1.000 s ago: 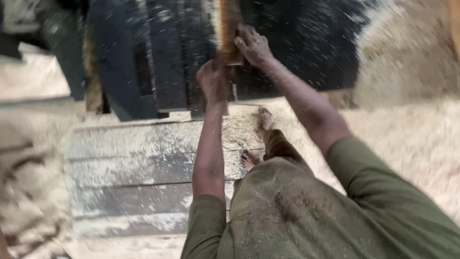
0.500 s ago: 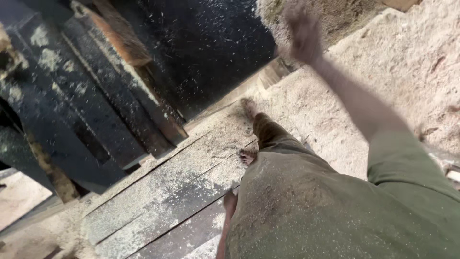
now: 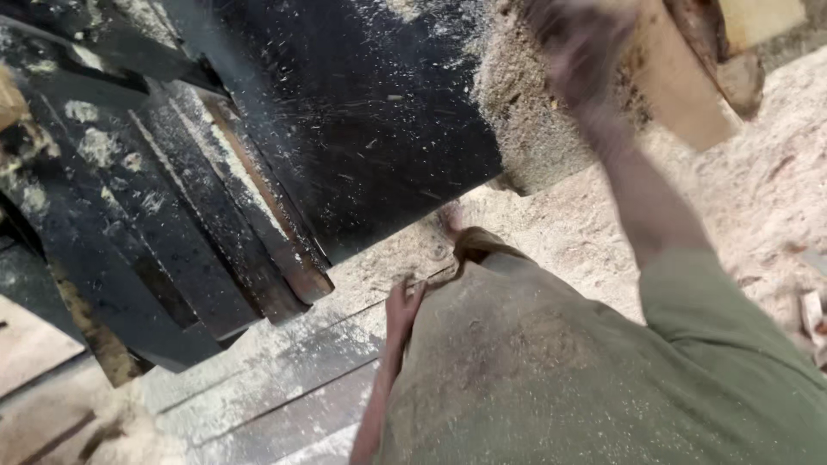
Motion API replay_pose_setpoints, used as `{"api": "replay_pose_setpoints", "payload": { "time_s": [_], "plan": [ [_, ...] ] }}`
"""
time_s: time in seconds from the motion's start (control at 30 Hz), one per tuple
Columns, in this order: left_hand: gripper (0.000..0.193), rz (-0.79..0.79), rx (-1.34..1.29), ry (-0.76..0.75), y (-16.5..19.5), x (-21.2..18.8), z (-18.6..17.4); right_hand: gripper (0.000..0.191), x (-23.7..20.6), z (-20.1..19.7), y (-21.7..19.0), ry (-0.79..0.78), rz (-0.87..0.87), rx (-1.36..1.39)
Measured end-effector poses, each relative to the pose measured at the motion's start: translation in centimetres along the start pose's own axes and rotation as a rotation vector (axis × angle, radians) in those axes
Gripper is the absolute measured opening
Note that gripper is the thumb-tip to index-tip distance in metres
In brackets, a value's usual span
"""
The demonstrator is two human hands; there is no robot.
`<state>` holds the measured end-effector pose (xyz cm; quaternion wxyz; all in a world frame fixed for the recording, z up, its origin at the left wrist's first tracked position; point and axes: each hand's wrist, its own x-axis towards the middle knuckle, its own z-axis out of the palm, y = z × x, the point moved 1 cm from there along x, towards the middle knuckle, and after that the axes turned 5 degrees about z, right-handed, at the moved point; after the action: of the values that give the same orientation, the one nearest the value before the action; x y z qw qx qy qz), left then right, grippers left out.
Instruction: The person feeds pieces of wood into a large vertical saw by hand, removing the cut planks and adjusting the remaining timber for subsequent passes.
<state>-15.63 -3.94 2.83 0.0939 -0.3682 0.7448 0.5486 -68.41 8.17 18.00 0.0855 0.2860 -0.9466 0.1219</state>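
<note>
Above the sawdust heap [image 3: 525, 129], blurred right hand [image 3: 579, 52] beside wooden plank [image 3: 680, 86], fingers' grip unclear, left hand [image 3: 402, 312] hanging slack

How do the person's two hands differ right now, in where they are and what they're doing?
The right hand is raised with the arm stretched out, against the sawdust pile by the wooden slab; the left hand hangs low beside the green shirt. The right hand is motion-blurred; the left is sharp. Neither plainly holds anything.
</note>
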Motion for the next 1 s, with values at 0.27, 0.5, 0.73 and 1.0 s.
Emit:
{"api": "replay_pose_setpoints", "payload": {
  "time_s": [0.27, 0.5, 0.73, 1.0],
  "plan": [
    [0.054, 0.694, 0.174, 0.206, 22.4, 14.0, -1.6, 0.054, -3.7, 3.7, 2.2, 0.206, -0.143, 0.023],
    [0.084, 0.299, -0.199, -0.063, 31.0, 23.9, 4.5, 0.101, 0.7, 5.7, 6.6, -0.148, 0.189, 0.226],
    [0.096, 0.368, -0.408, 0.078, 35.8, 30.3, 9.5, 0.096, 2.4, 4.2, 3.7, -0.120, 0.503, 0.419],
    [0.071, 0.353, -0.380, -0.006, 35.6, 30.2, 7.7, 0.089, 4.2, 2.9, 1.9, 0.055, 0.109, 0.258]
  ]
}}
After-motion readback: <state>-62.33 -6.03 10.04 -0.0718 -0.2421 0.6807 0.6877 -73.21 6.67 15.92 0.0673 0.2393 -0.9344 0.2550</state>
